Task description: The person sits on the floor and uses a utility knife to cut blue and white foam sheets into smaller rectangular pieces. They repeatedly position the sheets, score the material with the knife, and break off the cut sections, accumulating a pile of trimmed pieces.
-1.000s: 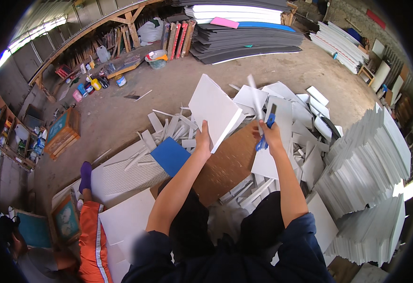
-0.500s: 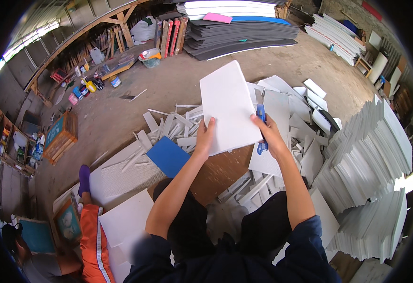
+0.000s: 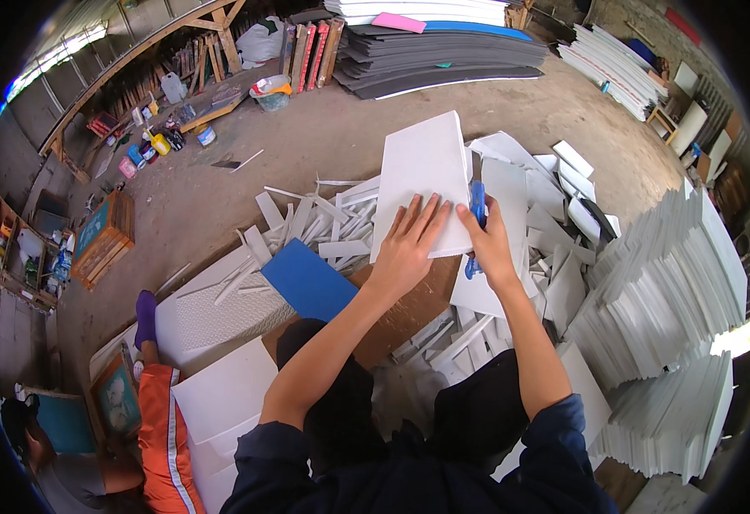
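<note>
A small stack of white foam sheets [image 3: 422, 163] is held up in front of me, over a brown board [image 3: 418, 300]. My left hand [image 3: 399, 257] lies flat across the top sheet's near part, fingers stretched out. At the stack's right edge, my right hand [image 3: 495, 248] grips a blue utility knife [image 3: 478, 206], with its thumb against the sheets. Whether the blade is out cannot be made out. A blue foam sheet [image 3: 311, 278] lies to the left of the board.
White foam offcuts [image 3: 336, 218] are heaped beyond and around the board. Tall stacks of foam sheets [image 3: 658, 283] stand at right. Another person's leg in orange trousers [image 3: 161, 437] is at lower left. Dark sheets [image 3: 444, 60] are piled at the back.
My left hand has moved from gripping the stack's left edge to lying flat on top of it. The stack has shifted slightly right, and the right hand keeps the knife.
</note>
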The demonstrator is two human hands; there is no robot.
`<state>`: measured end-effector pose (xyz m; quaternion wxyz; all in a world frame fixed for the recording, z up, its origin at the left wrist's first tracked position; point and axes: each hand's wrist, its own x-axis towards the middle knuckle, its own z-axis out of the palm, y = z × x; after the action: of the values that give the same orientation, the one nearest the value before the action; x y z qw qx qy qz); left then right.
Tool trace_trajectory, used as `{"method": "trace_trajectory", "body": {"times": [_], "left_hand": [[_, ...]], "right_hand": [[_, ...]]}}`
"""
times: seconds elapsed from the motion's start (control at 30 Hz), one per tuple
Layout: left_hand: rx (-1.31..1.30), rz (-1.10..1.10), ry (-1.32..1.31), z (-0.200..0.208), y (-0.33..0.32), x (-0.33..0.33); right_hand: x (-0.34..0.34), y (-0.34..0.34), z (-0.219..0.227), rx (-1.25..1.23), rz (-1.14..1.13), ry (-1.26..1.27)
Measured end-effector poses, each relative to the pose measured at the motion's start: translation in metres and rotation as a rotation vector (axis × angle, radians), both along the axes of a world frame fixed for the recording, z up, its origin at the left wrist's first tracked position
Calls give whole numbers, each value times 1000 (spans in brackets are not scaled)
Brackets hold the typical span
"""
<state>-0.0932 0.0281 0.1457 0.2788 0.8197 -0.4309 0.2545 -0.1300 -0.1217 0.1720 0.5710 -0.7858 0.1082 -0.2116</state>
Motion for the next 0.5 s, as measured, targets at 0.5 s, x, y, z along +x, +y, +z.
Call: {"method": "trace_trajectory", "body": {"times": [0.5], "left_hand": [[-418, -56, 111, 19, 23, -1]], "right_hand": [[-23, 1, 34, -567, 57, 86]]}}
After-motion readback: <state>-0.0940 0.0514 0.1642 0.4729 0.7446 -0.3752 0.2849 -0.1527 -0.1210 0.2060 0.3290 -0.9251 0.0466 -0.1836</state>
